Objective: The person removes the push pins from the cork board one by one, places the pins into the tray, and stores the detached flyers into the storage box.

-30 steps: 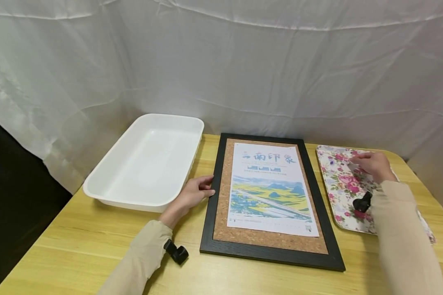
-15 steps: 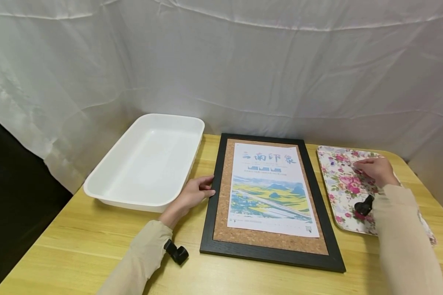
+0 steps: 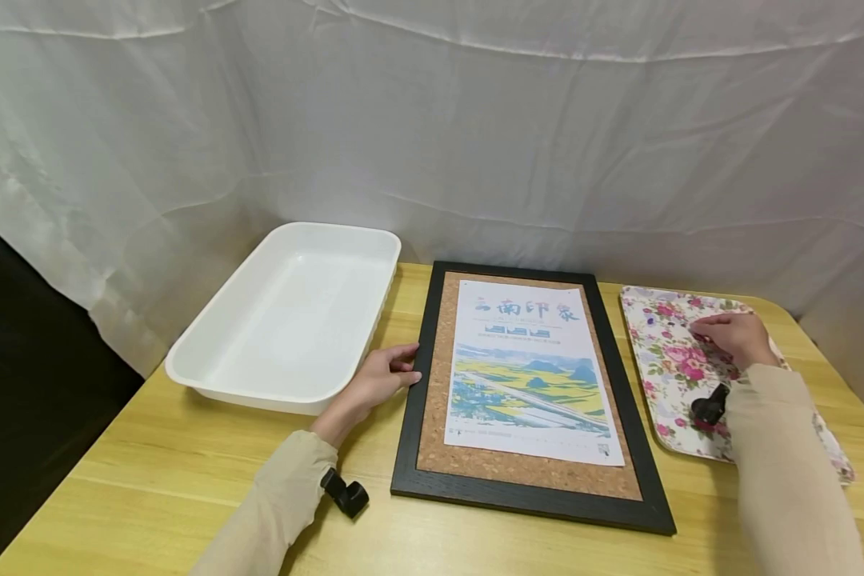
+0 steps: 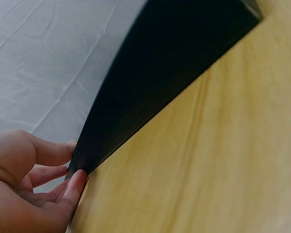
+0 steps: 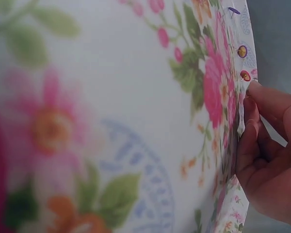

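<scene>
A cork board [image 3: 533, 472] with a black frame lies flat on the table, bearing a printed landscape poster [image 3: 533, 376]. My left hand [image 3: 378, 378] grips the frame's left edge; in the left wrist view its digits lie on both sides of the dark side face [image 4: 121, 107]. Over the floral tray [image 3: 662, 408] at the right, the fingers of my right hand [image 3: 736, 334] are bent, their tips low at its surface. Several small thumbtacks lie there, among them a purple-rimmed one [image 5: 242, 51] and a red one [image 5: 245, 75] beside the fingertips. Whether anything is pinched is hidden.
To the left stands a deep white plastic tub [image 3: 288, 320], close to my left forearm. Behind everything hangs a pale grey cloth [image 3: 475, 136]. The wooden table [image 3: 137, 480] extends in front, with a dark area beyond its left edge.
My right hand has shifted slightly toward me and right over the tray. My left hand stays at the frame, and the cork board lies as before.
</scene>
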Demonstrator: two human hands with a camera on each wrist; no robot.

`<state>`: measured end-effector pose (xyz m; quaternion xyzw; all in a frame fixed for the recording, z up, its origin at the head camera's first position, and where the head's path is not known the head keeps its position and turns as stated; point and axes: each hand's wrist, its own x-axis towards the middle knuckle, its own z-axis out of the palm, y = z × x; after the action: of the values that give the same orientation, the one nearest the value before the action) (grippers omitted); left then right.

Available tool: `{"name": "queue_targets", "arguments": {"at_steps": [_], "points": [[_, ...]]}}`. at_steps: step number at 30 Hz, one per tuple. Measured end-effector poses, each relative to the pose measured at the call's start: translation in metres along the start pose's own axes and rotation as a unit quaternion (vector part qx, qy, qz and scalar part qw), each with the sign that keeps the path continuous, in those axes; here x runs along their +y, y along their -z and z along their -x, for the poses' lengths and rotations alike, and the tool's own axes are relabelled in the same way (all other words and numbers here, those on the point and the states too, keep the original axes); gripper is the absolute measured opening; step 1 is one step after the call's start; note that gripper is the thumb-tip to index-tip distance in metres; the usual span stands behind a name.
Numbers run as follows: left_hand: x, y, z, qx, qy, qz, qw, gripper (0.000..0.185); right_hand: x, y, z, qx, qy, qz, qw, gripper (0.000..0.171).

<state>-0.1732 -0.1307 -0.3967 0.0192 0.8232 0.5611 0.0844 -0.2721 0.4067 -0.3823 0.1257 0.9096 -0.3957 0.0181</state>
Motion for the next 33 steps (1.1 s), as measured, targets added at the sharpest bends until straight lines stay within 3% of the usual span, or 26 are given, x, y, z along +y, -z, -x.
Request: {"name": "queue_targets", "arguments": {"at_steps": [5, 9, 22, 29, 33], "points": [[0.0002, 0.0001, 0.0001, 0.000, 0.000, -0.001, 1.0000, 0.054, 0.0025, 0.0003, -0.0011, 0.005, 0.013, 0.001, 1.000, 0.037], [0.0008, -0.0001, 0.0007, 0.001, 0.001, -0.004, 1.0000, 0.054, 0.0037, -0.0007, -0.0013, 0.009, 0.023, 0.015, 1.000, 0.043], [0.0020, -0.0005, 0.0009, 0.006, 0.003, -0.004, 1.0000, 0.054, 0.0018, -0.0016, -0.0022, 0.002, 0.004, 0.016, 1.000, 0.048], [0.0026, -0.0007, 0.0009, 0.004, 0.005, -0.005, 1.0000, 0.054, 0.0015, -0.0004, -0.0013, -0.001, -0.008, 0.000, 1.000, 0.052], [0.0024, -0.0001, 0.0005, 0.003, 0.006, -0.006, 1.0000, 0.054, -0.0006, 0.0013, -0.0019, -0.004, -0.020, -0.037, 0.999, 0.041]]}}
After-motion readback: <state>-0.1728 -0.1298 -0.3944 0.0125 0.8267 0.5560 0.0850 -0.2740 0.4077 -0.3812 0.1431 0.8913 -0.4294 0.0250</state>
